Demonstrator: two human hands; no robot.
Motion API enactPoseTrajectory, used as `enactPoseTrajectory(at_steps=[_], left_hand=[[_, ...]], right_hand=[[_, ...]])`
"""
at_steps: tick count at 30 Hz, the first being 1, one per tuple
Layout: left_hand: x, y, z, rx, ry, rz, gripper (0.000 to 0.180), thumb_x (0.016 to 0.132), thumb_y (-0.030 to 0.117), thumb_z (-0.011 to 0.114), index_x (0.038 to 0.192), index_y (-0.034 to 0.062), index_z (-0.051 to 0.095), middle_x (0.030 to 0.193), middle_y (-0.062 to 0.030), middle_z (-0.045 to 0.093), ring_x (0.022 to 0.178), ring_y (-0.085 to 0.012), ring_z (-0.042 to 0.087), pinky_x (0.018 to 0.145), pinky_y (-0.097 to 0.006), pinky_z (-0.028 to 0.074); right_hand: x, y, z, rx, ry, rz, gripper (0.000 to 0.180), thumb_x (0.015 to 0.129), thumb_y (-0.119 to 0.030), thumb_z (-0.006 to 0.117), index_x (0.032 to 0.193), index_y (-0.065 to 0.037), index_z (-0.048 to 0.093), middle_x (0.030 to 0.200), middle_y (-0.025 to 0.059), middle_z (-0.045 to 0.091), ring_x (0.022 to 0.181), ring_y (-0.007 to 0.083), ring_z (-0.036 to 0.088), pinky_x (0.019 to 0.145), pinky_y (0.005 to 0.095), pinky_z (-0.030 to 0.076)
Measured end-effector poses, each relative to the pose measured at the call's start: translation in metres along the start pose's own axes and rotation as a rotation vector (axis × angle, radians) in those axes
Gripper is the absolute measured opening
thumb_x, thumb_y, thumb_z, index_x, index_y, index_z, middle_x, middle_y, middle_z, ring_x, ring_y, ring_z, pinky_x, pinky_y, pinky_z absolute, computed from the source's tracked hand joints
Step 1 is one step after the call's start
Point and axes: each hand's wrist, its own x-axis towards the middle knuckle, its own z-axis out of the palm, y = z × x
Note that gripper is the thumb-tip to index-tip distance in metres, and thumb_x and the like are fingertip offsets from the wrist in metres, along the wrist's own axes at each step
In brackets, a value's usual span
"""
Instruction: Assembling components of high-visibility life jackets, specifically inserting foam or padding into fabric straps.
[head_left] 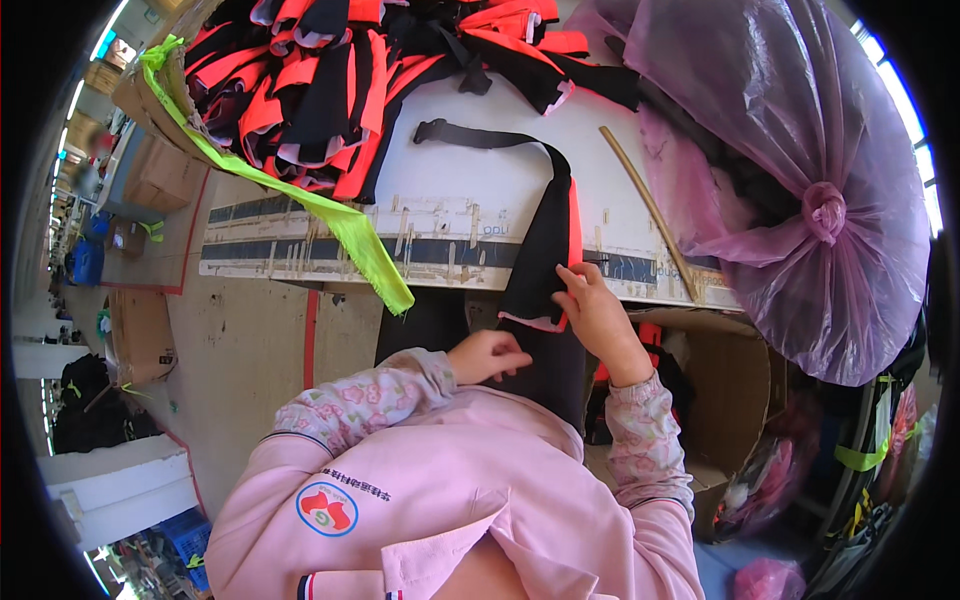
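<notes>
A black fabric strip with an orange edge (540, 235) lies over the table's front edge, its wide, pale-edged end hanging down toward my lap. From its far end a narrow black strap with a buckle-like tip (470, 135) curves left across the tabletop. My right hand (598, 318) pinches the strip's orange side near the table edge. Lower and to the left, my left hand (488, 357) hovers over my lap, fingers loosely bent and slightly apart, with nothing visible in them. It is near the strip's hanging end but not touching it.
A heap of similar black-and-orange strips (320, 100) fills the back left, beside a neon yellow band (350, 235). A thin wooden stick (650, 210) lies on the white table (450, 215). A knotted purple plastic bag (800, 130) bulges at right; a cardboard box (725, 390) stands below it.
</notes>
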Motion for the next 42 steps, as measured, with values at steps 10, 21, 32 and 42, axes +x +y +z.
enactPoseTrajectory(at_steps=[10, 21, 32, 42], left_hand=[[0.027, 0.007, -0.011, -0.784, -0.042, 0.073, 0.035, 0.088, 0.025, 0.052, 0.117, 0.0067, 0.045, 0.103, -0.0122, 0.059, 0.081, -0.0232, 0.063, 0.073, -0.033, 0.053], [0.004, 0.049, -0.011, -0.495, 0.250, 0.194, 0.040, 0.088, 0.030, 0.054, 0.116, 0.0070, 0.038, 0.094, -0.0091, 0.056, 0.074, -0.0174, 0.062, 0.064, -0.028, 0.051], [0.024, 0.030, -0.004, -0.538, 0.457, 0.220, 0.026, 0.087, 0.012, 0.053, 0.110, 0.0040, 0.044, 0.085, -0.0067, 0.057, 0.071, -0.0140, 0.060, 0.056, -0.024, 0.051], [0.021, 0.025, 0.005, -0.666, 0.494, 0.232, 0.018, 0.086, 0.008, 0.050, 0.104, 0.0047, 0.047, 0.082, -0.0082, 0.058, 0.066, -0.0193, 0.062, 0.060, -0.030, 0.054]], right_hand=[[-0.001, -0.028, 0.007, -0.472, -0.058, 0.009, 0.040, 0.075, -0.016, 0.058, 0.113, -0.003, 0.056, 0.106, 0.0177, 0.059, 0.088, 0.0274, 0.059, 0.078, 0.0421, 0.042], [-0.006, -0.019, 0.025, 0.594, 0.128, 0.283, 0.041, 0.070, 0.006, 0.045, 0.110, 0.000, 0.054, 0.097, 0.0193, 0.061, 0.084, 0.0354, 0.059, 0.076, 0.0366, 0.048], [-0.009, -0.018, 0.045, 0.194, 0.245, 0.093, 0.040, 0.066, 0.012, 0.048, 0.104, -0.001, 0.053, 0.102, 0.0176, 0.055, 0.089, 0.0344, 0.055, 0.077, 0.0358, 0.046], [-0.002, -0.017, 0.042, 0.559, 0.170, 0.336, 0.056, 0.061, 0.018, 0.052, 0.113, -0.004, 0.048, 0.104, 0.0157, 0.054, 0.085, 0.0292, 0.059, 0.074, 0.0344, 0.047]])
